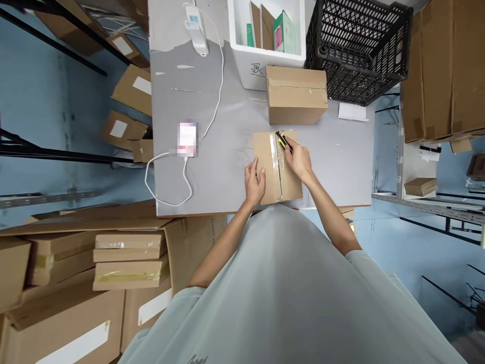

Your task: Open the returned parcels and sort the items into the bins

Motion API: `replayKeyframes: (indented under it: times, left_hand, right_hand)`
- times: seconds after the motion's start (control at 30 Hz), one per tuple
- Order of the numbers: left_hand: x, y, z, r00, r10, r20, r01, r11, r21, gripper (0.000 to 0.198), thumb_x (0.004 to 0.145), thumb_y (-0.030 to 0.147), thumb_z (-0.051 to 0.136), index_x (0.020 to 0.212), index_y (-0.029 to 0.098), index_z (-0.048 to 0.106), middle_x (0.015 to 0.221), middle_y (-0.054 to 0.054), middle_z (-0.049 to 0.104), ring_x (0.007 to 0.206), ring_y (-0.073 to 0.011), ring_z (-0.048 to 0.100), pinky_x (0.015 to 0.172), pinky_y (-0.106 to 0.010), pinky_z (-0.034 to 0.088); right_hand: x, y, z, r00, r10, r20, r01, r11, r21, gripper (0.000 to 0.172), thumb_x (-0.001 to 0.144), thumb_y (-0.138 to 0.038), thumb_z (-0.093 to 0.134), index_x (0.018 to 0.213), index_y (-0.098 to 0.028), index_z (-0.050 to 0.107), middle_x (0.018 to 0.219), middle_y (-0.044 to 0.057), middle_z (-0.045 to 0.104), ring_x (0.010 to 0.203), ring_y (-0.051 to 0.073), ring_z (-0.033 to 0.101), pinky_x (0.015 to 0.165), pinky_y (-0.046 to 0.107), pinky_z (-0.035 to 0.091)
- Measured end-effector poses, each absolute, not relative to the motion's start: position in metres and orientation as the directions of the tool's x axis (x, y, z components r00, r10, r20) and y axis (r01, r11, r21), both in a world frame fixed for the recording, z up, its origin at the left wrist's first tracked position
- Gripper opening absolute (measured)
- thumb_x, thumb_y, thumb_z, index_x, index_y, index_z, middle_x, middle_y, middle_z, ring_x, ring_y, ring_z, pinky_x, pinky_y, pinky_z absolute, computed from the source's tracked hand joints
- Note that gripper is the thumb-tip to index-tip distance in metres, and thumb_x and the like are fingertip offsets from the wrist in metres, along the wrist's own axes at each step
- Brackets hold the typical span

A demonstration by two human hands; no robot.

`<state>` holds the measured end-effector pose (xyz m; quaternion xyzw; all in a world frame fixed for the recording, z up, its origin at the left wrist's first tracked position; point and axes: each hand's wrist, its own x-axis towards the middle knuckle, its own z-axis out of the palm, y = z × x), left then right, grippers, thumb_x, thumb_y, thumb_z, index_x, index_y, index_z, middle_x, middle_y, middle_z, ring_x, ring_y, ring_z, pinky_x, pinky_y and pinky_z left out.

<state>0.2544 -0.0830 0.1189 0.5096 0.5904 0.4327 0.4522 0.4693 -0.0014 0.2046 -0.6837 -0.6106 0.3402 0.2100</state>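
A cardboard box with clear tape along its middle seam lies on the table close to my body. My right hand is closed round a yellow and black utility knife, whose tip is at the far end of the taped seam. Against the box's left side rests my left hand, its thumb apart from the fingers. Just beyond stands another cardboard box, its top flaps meeting at a seam.
Behind are a white bin holding cartons and a black plastic crate. A phone-like device with white cables and a power strip lie on the left of the grey table. Stacked boxes stand lower left.
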Motion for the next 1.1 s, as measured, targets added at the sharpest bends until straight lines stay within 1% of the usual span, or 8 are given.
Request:
replayKeyframes:
  times: [0.13, 0.23, 0.53, 0.63, 0.8, 0.9, 1.0, 1.1]
  left_hand:
    - [0.253, -0.084, 0.111, -0.039, 0.998, -0.041, 0.323, 0.051, 0.945, 0.082, 0.113, 0.078, 0.049, 0.173, 0.023, 0.055, 0.158, -0.022, 0.062, 0.152, -0.0326, 0.058, 0.136, -0.051, 0.041]
    - [0.252, -0.084, 0.105, -0.032, 0.999, -0.014, 0.384, 0.025, 0.923, 0.08, 0.115, 0.077, 0.045, 0.175, 0.025, 0.052, 0.157, -0.021, 0.062, 0.15, -0.0306, 0.061, 0.134, -0.049, 0.046]
    - [0.256, -0.084, 0.098, -0.034, 0.999, 0.008, 0.399, 0.006, 0.917, 0.083, 0.117, 0.078, 0.037, 0.176, 0.022, 0.049, 0.162, -0.024, 0.06, 0.153, -0.03, 0.06, 0.132, -0.048, 0.048]
    - [0.256, -0.084, 0.099, -0.034, 0.999, 0.008, 0.411, 0.007, 0.912, 0.083, 0.117, 0.078, 0.036, 0.176, 0.021, 0.049, 0.163, -0.024, 0.06, 0.157, -0.0303, 0.057, 0.133, -0.048, 0.046]
    - [0.258, -0.085, 0.099, -0.036, 0.999, 0.0, 0.426, 0.015, 0.905, 0.081, 0.117, 0.077, 0.035, 0.176, 0.023, 0.048, 0.162, -0.022, 0.062, 0.155, -0.0288, 0.059, 0.135, -0.049, 0.045]
    - [0.259, -0.086, 0.099, -0.038, 0.999, 0.005, 0.434, 0.012, 0.901, 0.081, 0.118, 0.076, 0.034, 0.176, 0.023, 0.048, 0.164, -0.022, 0.06, 0.157, -0.0285, 0.058, 0.136, -0.049, 0.044]
    - [0.258, -0.085, 0.098, -0.039, 0.999, 0.017, 0.43, 0.001, 0.903, 0.083, 0.117, 0.077, 0.032, 0.176, 0.02, 0.048, 0.169, -0.024, 0.057, 0.162, -0.0285, 0.054, 0.139, -0.048, 0.041]
    - [0.256, -0.084, 0.099, -0.026, 1.0, -0.002, 0.415, 0.013, 0.91, 0.082, 0.118, 0.075, 0.032, 0.176, 0.02, 0.046, 0.176, -0.023, 0.051, 0.168, -0.0284, 0.047, 0.142, -0.048, 0.036]
  right_hand:
    - [0.442, 0.004, 0.239, 0.07, 0.949, -0.308, 0.824, -0.229, -0.519, 0.059, 0.124, -0.044, 0.037, 0.167, -0.013, 0.062, 0.132, 0.022, 0.084, 0.135, 0.04, 0.078, 0.122, 0.058, 0.055]
    - [0.424, 0.008, 0.266, 0.099, 0.916, -0.388, 0.886, -0.259, -0.385, 0.055, 0.125, -0.04, 0.038, 0.165, -0.012, 0.061, 0.13, 0.025, 0.084, 0.132, 0.039, 0.078, 0.118, 0.051, 0.054]
    - [0.407, -0.035, 0.299, 0.116, 0.848, -0.517, 0.933, -0.272, -0.237, 0.044, 0.123, -0.028, 0.043, 0.157, -0.015, 0.067, 0.129, 0.024, 0.083, 0.126, 0.036, 0.08, 0.106, 0.041, 0.055]
    - [0.401, -0.08, 0.304, 0.124, 0.806, -0.579, 0.945, -0.274, -0.178, 0.049, 0.122, -0.026, 0.045, 0.167, -0.016, 0.059, 0.126, 0.022, 0.084, 0.121, 0.035, 0.082, 0.102, 0.04, 0.058]
    - [0.392, -0.163, 0.313, 0.14, 0.71, -0.69, 0.961, -0.266, -0.078, 0.06, 0.12, -0.019, 0.044, 0.181, -0.017, 0.042, 0.133, 0.022, 0.081, 0.117, 0.032, 0.084, 0.099, 0.036, 0.062]
    - [0.393, -0.202, 0.321, 0.136, 0.67, -0.73, 0.963, -0.261, -0.06, 0.062, 0.119, -0.016, 0.045, 0.181, -0.019, 0.042, 0.133, 0.021, 0.082, 0.114, 0.029, 0.085, 0.097, 0.035, 0.063]
    - [0.407, -0.228, 0.324, 0.135, 0.685, -0.716, 0.944, -0.309, -0.117, 0.061, 0.118, -0.018, 0.044, 0.178, -0.024, 0.049, 0.128, 0.017, 0.084, 0.11, 0.029, 0.085, 0.097, 0.036, 0.064]
    - [0.435, -0.243, 0.303, 0.251, 0.813, -0.526, 0.852, -0.443, -0.278, 0.057, 0.12, -0.029, 0.04, 0.175, -0.023, 0.052, 0.137, 0.017, 0.083, 0.116, 0.032, 0.084, 0.102, 0.042, 0.065]
